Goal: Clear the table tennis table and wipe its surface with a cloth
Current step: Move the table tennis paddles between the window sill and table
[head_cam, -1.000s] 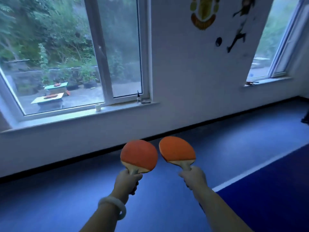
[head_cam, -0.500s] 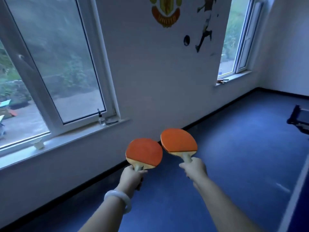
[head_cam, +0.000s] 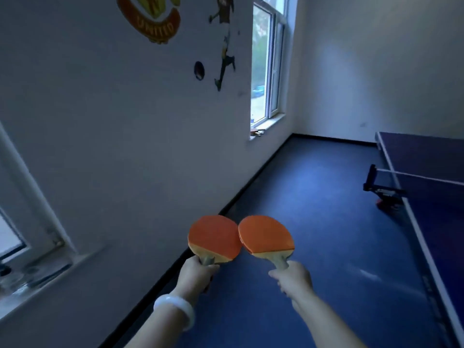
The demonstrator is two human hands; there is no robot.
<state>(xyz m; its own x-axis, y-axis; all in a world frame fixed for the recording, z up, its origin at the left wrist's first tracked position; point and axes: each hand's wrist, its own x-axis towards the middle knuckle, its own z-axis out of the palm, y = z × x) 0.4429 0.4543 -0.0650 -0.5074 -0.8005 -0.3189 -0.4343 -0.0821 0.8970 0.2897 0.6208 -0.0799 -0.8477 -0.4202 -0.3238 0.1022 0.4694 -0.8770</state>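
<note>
A white wall (head_cam: 120,126) fills the left half of the view and meets a blue floor (head_cam: 313,197) along a dark skirting line. The table tennis table (head_cam: 431,197) runs down the right edge, its dark blue top edged in white; the net (head_cam: 426,177) crosses it, held by a black clamp post (head_cam: 374,183) that sticks out over the floor. A tall window (head_cam: 267,69) stands in the far part of the wall, and on its sill (head_cam: 257,133) lie some small things, possibly more paddles, too far off to make out. A second windowsill (head_cam: 35,280) sits low at the left, blurred. On the wall are a red and yellow crest sticker (head_cam: 150,21) and a footballer sticker (head_cam: 224,43) with a ball (head_cam: 199,70).

Out in front, over the floor and well apart from the table, two orange-faced paddles stand upright side by side, their blade edges touching or nearly so. The left hand (head_cam: 197,275) curls round the handle of the left paddle (head_cam: 213,238), with a white bangle (head_cam: 175,310) on its wrist. The right hand (head_cam: 293,278) wraps round the handle of the right paddle (head_cam: 266,237).
</note>
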